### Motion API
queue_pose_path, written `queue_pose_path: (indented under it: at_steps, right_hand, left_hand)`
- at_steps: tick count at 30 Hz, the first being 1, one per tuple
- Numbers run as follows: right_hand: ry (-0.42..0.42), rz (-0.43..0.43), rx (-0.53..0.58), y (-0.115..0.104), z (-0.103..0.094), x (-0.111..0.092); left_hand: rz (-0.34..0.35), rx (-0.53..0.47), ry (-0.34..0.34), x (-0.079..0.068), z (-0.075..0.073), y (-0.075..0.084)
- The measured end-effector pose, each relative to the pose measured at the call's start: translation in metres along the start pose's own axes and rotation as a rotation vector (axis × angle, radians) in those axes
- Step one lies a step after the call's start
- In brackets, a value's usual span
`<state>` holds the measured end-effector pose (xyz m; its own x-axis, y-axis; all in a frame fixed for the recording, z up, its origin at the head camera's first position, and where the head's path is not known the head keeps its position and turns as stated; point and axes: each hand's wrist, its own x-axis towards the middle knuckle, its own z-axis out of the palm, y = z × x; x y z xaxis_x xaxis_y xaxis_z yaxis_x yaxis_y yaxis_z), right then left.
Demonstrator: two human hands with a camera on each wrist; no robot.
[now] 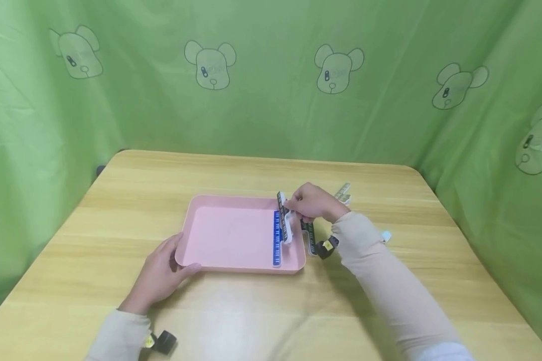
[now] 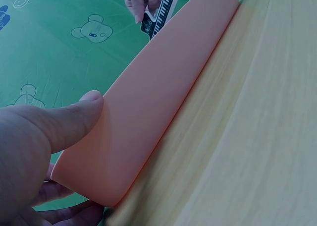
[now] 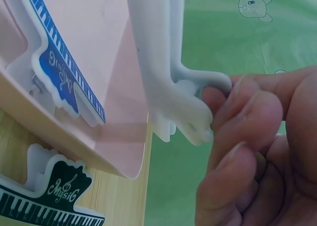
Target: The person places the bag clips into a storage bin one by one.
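My left hand (image 1: pixel 160 273) grips the near left corner of a pink tray (image 1: pixel 230 230), its thumb against the outer wall in the left wrist view. Over the tray's right end, my right hand (image 1: pixel 313 202) pinches a black-and-white music clip (image 1: pixel 283 220) with a piano-key strip. In the right wrist view its white back and handles (image 3: pixel 185 94) face the camera, between thumb and fingers. A blue piano-key clip (image 1: pixel 277 245) lies inside the tray along the right side, just left of and below the held one.
Outside the tray's right wall, a dark green clip (image 3: pixel 69 186) marked with music lettering lies on the wooden table (image 1: pixel 117 240). More pale-edged clips (image 1: pixel 344 192) lie beyond my right wrist. A small light-blue object (image 1: pixel 386 235) is beside the right sleeve. Green curtains (image 1: pixel 271 120) surround the table.
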<state>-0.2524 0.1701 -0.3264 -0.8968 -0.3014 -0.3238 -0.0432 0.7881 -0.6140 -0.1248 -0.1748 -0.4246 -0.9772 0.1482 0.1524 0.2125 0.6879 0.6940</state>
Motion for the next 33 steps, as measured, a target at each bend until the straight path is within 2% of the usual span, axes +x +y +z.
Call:
queue_pose_path:
  at_steps: [14,23,33]
  right_hand:
    - [-0.029,-0.018,0.035,-0.004,0.004,0.001]
    - [-0.026,-0.030,0.019,-0.007,0.010,0.003]
    - [-0.045,-0.039,0.039,-0.010,0.016,0.004]
  left_hand:
    - [0.004,-0.010,0.005,-0.001,0.001,-0.002]
    - [0.010,-0.009,0.008,0.000,0.001,-0.001]
    - [-0.011,0.002,0.003,0.000,0.000,0.001]
